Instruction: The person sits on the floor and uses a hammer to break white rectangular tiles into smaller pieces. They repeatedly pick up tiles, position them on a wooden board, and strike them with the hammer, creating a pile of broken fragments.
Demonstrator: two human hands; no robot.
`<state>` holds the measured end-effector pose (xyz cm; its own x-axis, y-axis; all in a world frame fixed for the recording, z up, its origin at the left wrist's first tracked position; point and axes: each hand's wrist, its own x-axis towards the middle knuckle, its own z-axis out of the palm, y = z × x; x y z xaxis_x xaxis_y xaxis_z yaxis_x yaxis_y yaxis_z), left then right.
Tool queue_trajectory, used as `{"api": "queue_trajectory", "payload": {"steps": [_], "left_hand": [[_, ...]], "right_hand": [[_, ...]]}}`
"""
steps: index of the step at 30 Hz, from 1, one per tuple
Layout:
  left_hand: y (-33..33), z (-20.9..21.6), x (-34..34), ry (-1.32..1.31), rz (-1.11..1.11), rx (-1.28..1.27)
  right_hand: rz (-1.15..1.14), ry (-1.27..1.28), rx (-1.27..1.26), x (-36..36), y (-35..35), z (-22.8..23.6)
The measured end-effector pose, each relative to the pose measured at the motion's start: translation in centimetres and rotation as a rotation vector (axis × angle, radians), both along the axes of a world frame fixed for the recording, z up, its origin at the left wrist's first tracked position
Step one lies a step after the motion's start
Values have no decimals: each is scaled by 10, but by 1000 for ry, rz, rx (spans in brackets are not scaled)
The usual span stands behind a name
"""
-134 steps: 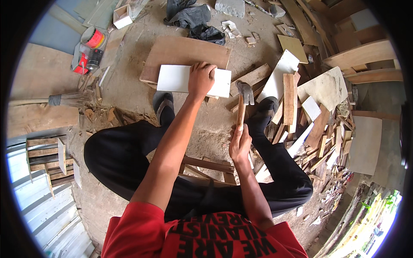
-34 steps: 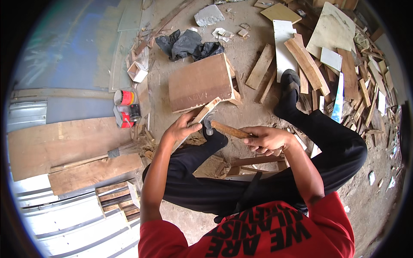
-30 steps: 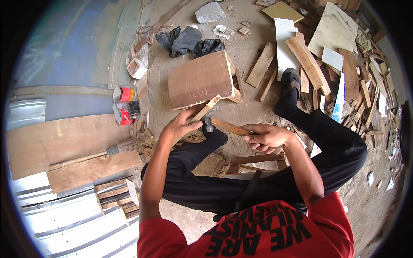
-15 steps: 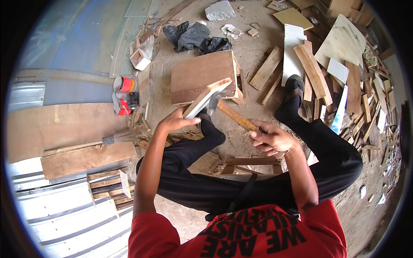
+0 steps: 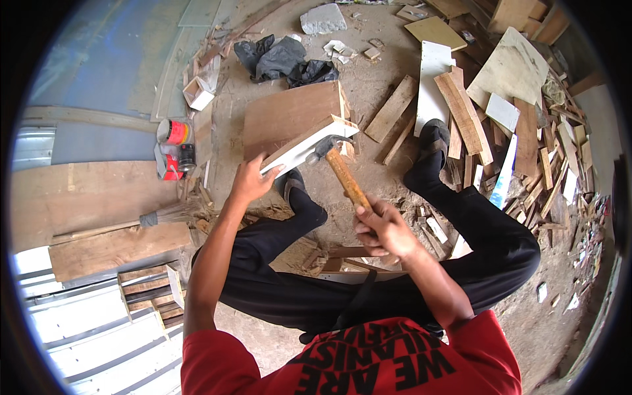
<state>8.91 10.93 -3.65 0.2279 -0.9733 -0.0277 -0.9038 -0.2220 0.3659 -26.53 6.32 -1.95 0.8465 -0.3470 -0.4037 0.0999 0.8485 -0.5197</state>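
Observation:
My left hand (image 5: 250, 179) grips the near-left end of a white-faced wooden board (image 5: 284, 157), thumb on the white side and fingers behind. The board slants up to the right, and a short wooden piece shows at its far end. In my right hand (image 5: 387, 229) is a claw hammer (image 5: 346, 178), held by its wooden handle. Its dark head overlaps the board's white face near the far end; whether they touch I cannot tell. Behind the board a brown wooden box (image 5: 280, 115) rests on the floor, partly hidden.
Scrap wood (image 5: 526, 148) is piled at the right. A black plastic bag (image 5: 283, 59) and a stone block (image 5: 322, 20) lie farther off. To the left are cans (image 5: 174, 131), a brush-like broom (image 5: 168, 215) and a slatted wooden frame (image 5: 153, 289). My bent legs (image 5: 484, 230) spread around the work.
The board has turned to a flatter slant, showing more of its white face. My right hand has come left and nearer, and the hammer stands steeper. The whole view has shifted slightly.

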Motion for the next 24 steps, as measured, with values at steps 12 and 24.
{"api": "queue_trajectory", "payload": {"steps": [12, 24], "left_hand": [[-3, -33, -88, 259, 74, -130], [-40, -26, -28, -329, 35, -190]], "right_hand": [[-439, 122, -282, 37, 25, -10], [-621, 498, -1105, -5, -47, -117]]}}
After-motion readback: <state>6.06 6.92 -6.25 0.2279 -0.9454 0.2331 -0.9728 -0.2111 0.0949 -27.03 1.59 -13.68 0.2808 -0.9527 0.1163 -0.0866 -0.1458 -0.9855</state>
